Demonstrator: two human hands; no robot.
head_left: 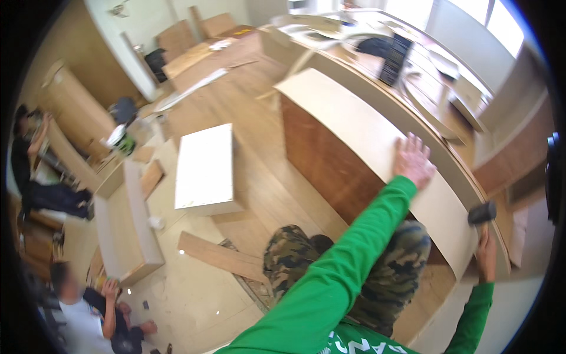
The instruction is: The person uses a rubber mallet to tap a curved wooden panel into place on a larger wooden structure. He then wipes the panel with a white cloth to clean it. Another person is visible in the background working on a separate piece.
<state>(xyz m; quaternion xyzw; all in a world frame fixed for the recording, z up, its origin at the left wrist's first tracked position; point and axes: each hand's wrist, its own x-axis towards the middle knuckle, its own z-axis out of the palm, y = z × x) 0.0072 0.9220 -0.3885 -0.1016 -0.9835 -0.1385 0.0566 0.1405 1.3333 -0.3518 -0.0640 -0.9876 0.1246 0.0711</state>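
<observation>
Just one fisheye cam, head-mounted, looking down close over the wooden box (354,124), floor (259,141) visible past its edge.

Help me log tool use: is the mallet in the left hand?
No, the right hand holds the mallet; the left hand touches the pale panel.

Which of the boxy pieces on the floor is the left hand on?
The long cream-topped piece with the reddish-brown side; the left hand lies on it. The white box and open-topped box stand apart.
</observation>
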